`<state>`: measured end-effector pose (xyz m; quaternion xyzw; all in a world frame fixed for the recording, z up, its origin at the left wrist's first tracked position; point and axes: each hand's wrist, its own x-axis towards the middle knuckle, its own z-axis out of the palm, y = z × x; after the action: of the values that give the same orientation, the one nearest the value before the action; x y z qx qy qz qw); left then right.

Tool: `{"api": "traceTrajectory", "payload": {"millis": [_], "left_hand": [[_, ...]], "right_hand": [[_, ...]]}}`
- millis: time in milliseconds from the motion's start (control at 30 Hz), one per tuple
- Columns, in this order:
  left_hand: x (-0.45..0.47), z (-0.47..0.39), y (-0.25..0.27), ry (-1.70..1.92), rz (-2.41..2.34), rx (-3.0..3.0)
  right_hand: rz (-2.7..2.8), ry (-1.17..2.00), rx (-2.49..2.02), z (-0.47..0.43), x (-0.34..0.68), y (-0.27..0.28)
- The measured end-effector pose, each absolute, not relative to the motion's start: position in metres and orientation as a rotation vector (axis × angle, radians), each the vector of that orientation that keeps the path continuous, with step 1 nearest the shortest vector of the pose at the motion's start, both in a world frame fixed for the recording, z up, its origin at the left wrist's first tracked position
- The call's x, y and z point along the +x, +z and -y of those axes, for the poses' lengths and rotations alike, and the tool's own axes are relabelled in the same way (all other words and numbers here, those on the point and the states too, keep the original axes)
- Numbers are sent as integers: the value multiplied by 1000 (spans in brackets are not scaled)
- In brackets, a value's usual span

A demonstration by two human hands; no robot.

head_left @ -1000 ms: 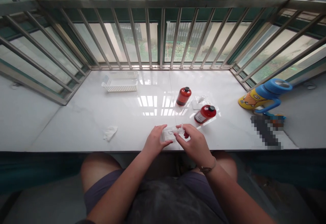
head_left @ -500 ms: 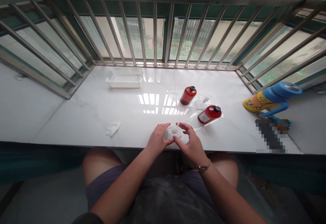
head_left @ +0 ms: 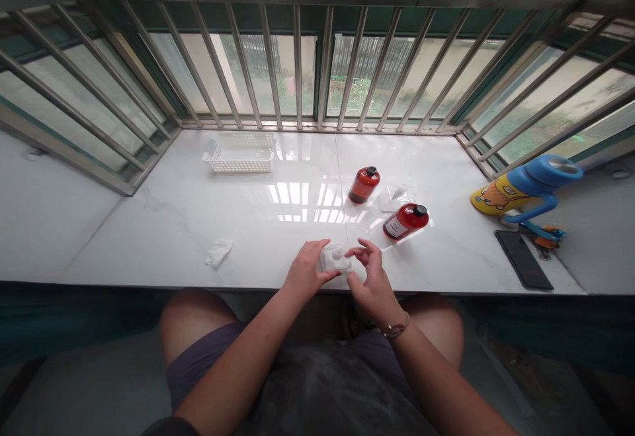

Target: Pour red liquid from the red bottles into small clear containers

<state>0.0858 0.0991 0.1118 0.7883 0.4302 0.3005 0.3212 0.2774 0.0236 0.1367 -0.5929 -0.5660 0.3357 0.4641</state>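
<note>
A small, clear square piece with a rounded white bump [head_left: 337, 255] rests near the table's front edge. My left hand [head_left: 305, 269] grips it from the left, thumb at the near side and fingers at the far side. To its right is my right hand [head_left: 370, 280], thumb and fingers apart, the fingertips close to the piece's right edge. Whether those fingertips touch it I cannot tell. Beyond my right hand stand a red bottle with a white label [head_left: 405, 222] and another red bottle [head_left: 364, 185], both with black caps. A second clear square piece [head_left: 395, 198] lies behind the labelled bottle.
On the left lie a crumpled white tissue [head_left: 219, 252] and, farther back, a white perforated basket [head_left: 239, 157]. At the right are a blue-and-yellow flask [head_left: 526, 184], a black phone [head_left: 523, 259] and keys with a charm [head_left: 547, 237]. Metal window bars [head_left: 297, 65] border the back.
My right hand's thumb and fingers have come away from the clear piece and moved slightly right. My left hand keeps its hold. The whole view has shifted a little.
</note>
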Motion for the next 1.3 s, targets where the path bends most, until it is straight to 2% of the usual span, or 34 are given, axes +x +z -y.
{"api": "traceTrajectory", "payload": {"millis": [467, 633, 967, 1133, 1300], "left_hand": [[86, -99, 112, 781, -1144, 2077], [86, -99, 112, 785, -1135, 2088], [86, -100, 109, 814, -1120, 2099], [86, -101, 108, 822, -1114, 2111], [86, -101, 107, 833, -1122, 2124]], "right_hand": [[1305, 825, -1436, -24, 278, 134], [1431, 905, -1392, -25, 277, 135], [1455, 865, -1369, -28, 273, 134], [1399, 732, -1463, -42, 270, 130], [1520, 448, -1497, -55, 276, 125]]}}
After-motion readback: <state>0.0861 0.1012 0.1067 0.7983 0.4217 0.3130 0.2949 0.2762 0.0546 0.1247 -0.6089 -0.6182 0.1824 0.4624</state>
